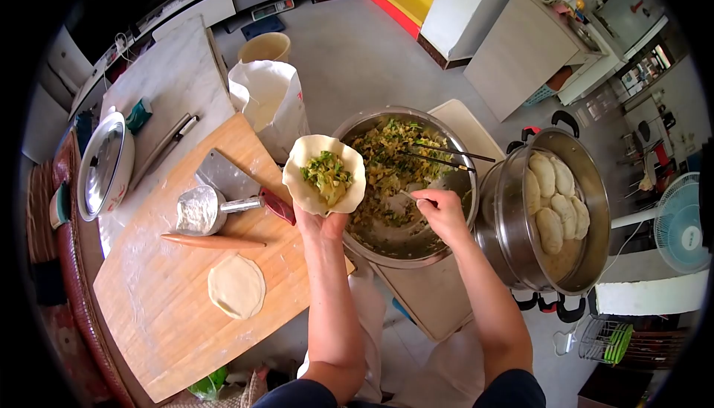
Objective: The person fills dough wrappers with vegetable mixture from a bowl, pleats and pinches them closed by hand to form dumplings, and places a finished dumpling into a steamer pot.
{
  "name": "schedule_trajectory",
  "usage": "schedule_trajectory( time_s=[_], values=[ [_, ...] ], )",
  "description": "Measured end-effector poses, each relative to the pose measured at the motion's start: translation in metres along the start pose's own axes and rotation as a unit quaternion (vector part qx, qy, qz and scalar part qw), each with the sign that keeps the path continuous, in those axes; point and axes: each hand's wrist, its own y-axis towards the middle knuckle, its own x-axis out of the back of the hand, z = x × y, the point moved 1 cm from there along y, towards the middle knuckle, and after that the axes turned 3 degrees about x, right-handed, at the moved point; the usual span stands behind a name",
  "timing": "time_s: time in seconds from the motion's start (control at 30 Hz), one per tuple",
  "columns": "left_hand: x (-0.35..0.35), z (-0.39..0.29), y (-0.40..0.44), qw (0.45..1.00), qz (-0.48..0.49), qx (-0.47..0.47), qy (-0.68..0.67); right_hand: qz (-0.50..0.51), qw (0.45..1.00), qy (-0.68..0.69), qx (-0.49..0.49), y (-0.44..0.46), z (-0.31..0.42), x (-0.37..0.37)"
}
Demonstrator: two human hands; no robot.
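My left hand (321, 223) holds up a round dough wrapper (296, 177) from below, with chopped green and yellow filling (328, 177) in its middle. Over the large steel bowl (409, 258), my right hand (445, 214) is closed on a spoon handle (409, 196); the spoon's far end is in the bowl. More filling (387, 151) lies in that bowl, and dark chopsticks (446, 156) rest across its right side. Another flat dough round (236, 286) is on the wooden board (163, 319).
A steamer pot (513, 222) with several shaped dumplings (550, 229) stands right of the bowl. On the board are a cleaver (227, 174), a flour scoop (197, 211) and a rolling pin (216, 241). A white sack (271, 103) stands behind.
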Motion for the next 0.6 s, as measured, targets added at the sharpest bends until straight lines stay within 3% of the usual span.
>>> schedule_trajectory(
  time_s=[0.03,0.13,0.23,0.33,0.37,0.5,0.6],
  values=[
    [0.0,0.001,-0.001,0.999,-0.039,-0.007,0.0,-0.003,1.0,-0.001,0.015,0.0,0.006,0.009],
    [0.001,0.006,0.003,0.999,-0.027,-0.011,0.024,-0.018,0.997,0.006,0.073,0.001,0.037,0.036],
    [-0.007,0.023,-0.002,0.999,0.023,0.019,0.02,-0.032,0.997,0.015,0.072,-0.003,0.075,0.052],
    [-0.018,0.04,-0.006,0.998,-0.002,0.068,-0.002,-0.067,0.982,-0.076,0.16,-0.008,0.102,0.05],
    [-0.019,0.045,-0.008,0.997,-0.005,0.077,-0.01,-0.095,0.959,-0.12,0.24,-0.008,0.101,0.044],
    [-0.003,0.054,-0.005,0.995,-0.003,0.089,-0.033,-0.109,0.884,-0.311,0.331,-0.023,0.098,0.019],
    [-0.004,0.05,-0.002,0.995,-0.008,0.094,-0.044,-0.134,0.856,-0.31,0.392,-0.026,0.093,0.013]
  ],
)
